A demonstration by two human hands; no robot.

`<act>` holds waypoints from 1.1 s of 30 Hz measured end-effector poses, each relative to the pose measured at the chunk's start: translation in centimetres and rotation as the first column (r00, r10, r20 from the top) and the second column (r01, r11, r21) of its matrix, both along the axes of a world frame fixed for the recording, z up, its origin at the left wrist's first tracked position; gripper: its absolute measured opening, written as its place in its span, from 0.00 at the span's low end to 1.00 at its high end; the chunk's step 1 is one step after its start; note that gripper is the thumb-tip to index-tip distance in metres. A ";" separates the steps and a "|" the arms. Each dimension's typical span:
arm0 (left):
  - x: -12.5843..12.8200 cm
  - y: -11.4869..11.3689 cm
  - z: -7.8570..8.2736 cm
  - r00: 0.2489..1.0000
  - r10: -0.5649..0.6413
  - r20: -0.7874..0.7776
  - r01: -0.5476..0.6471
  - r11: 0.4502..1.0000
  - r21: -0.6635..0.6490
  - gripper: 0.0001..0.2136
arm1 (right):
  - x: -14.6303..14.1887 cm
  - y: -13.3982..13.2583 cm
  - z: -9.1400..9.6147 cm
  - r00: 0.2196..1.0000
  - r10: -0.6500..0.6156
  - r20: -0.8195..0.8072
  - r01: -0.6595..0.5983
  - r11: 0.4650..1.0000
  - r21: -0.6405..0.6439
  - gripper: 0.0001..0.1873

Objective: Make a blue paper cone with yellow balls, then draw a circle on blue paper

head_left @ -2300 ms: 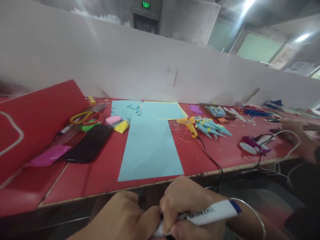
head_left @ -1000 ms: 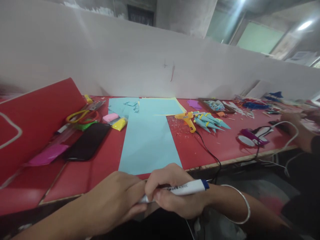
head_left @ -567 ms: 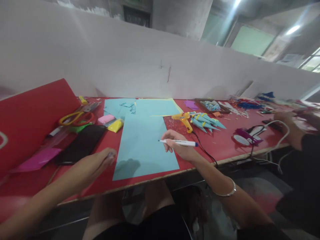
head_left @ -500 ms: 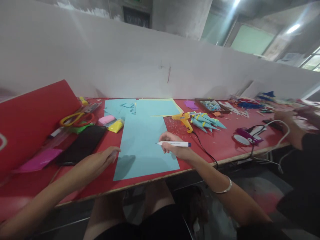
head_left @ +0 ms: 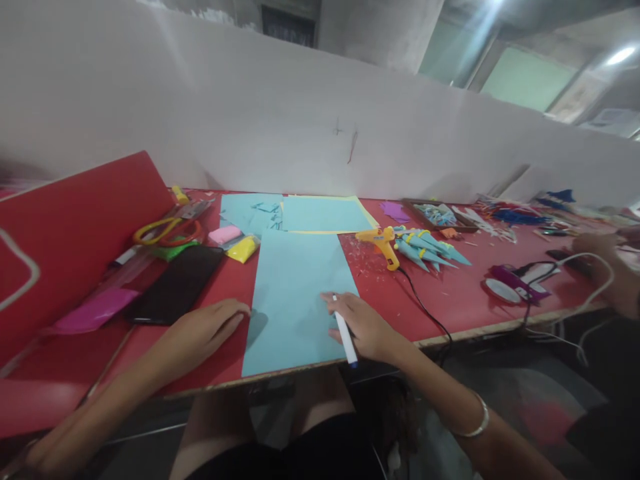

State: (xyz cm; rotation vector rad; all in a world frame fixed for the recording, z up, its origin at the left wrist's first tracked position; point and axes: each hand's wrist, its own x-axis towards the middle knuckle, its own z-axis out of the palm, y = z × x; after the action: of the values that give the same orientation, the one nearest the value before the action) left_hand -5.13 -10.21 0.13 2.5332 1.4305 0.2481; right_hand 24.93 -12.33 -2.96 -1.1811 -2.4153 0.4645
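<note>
Left hand (head_left: 207,330): lies palm down on the red table (head_left: 450,300), fingers loosely stretched out and flat; fingertips just at the left edge of the blue sheet (head_left: 295,280).
Right hand (head_left: 365,327): closed around a marker (head_left: 345,339), thumb and fingers pinching the barrel; rests on the lower right part of the blue sheet.
Marker: white barrel, blue rear end pointing to the table's near edge; writing tip points away from the person and meets the paper.
Blue sheet: long, flat, its near end at the table's front edge, between the two hands.
Bangle (head_left: 477,420): silver, on the right wrist, off the table.
Second blue sheet (head_left: 325,215): flat behind the first one, lying on a yellow sheet whose edge shows.
Phone (head_left: 177,283): black, face down or dark, left of the blue sheet, near the left hand.
Scissors (head_left: 167,231): orange and yellow handles, behind the phone.
Clay packs (head_left: 235,241): one pink, one yellow, side by side near the sheet's far left corner.
Glue gun (head_left: 383,243): yellow, right of the sheet; its black cord (head_left: 425,313) runs over the table's front edge.
Paper cones (head_left: 427,249): blue, bunched just beside the glue gun.
Red board (head_left: 75,227): propped at a slant at the far left.
Partition (head_left: 250,120): white, along the back of the table.
Co-worker's hand (head_left: 600,247): at the far right edge, blurred.
</note>
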 end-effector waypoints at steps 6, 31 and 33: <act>0.0 0.8 -0.7 1.000 -0.010 -0.025 0.010 1.000 -0.003 0.20 | 3.3 -0.1 0.6 0.989 0.067 -0.130 -0.088 0.983 -0.159 0.09; -0.6 5.3 -1.8 0.933 -0.012 -0.359 0.088 0.976 0.197 0.24 | -4.9 8.3 3.0 0.800 0.029 -0.599 -0.456 0.678 -0.576 0.11; -0.7 5.9 -1.9 0.945 -0.005 -0.328 0.077 0.976 0.205 0.24 | -5.7 8.8 2.7 0.843 0.070 -0.533 -0.449 0.638 -0.626 0.12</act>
State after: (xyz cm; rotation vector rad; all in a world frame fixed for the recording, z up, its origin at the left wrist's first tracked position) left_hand -5.79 -4.28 -1.79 2.8862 1.5341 -0.0303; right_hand 19.23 -3.48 -0.30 -0.7963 -1.9779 1.7468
